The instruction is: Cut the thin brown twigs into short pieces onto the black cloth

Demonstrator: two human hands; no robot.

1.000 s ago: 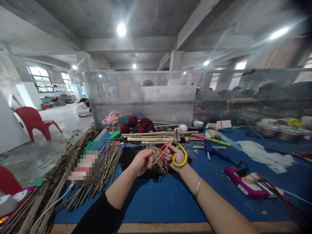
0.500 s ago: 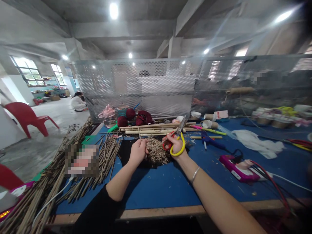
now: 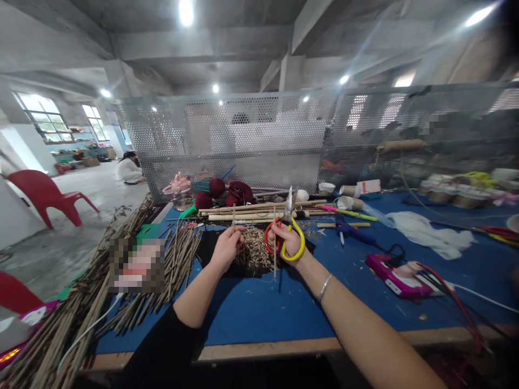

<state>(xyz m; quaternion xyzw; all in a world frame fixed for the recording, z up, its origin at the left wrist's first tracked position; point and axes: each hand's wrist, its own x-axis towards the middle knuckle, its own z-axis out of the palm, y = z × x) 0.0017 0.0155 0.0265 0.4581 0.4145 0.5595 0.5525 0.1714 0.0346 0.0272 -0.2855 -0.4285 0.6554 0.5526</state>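
My left hand (image 3: 227,249) is closed, with a short thin twig (image 3: 234,215) sticking up from its fingers. My right hand (image 3: 289,241) grips scissors (image 3: 289,205) with one red and one yellow handle loop, blades pointing up and away. Another thin twig (image 3: 274,266) stands nearly upright at that hand's fingers, alongside the red loop. Between and below the hands, a heap of short cut stem pieces (image 3: 257,248) lies on a black cloth (image 3: 210,249). Left of it is a pile of long brown twigs (image 3: 178,262) on the blue table mat (image 3: 259,319).
Behind the heap lie pale sticks (image 3: 259,217) and dark red yarn balls (image 3: 217,188). To the right are a blue glue gun (image 3: 352,235), a magenta power strip (image 3: 399,278) with cables, and white cloth (image 3: 430,232). A perforated metal screen (image 3: 170,129) borders the table's back.
The scissors have swung more upright, blades now pointing nearly straight up. A twig now shows upright at my right fingers. My left hand has shifted slightly left, away from my right.
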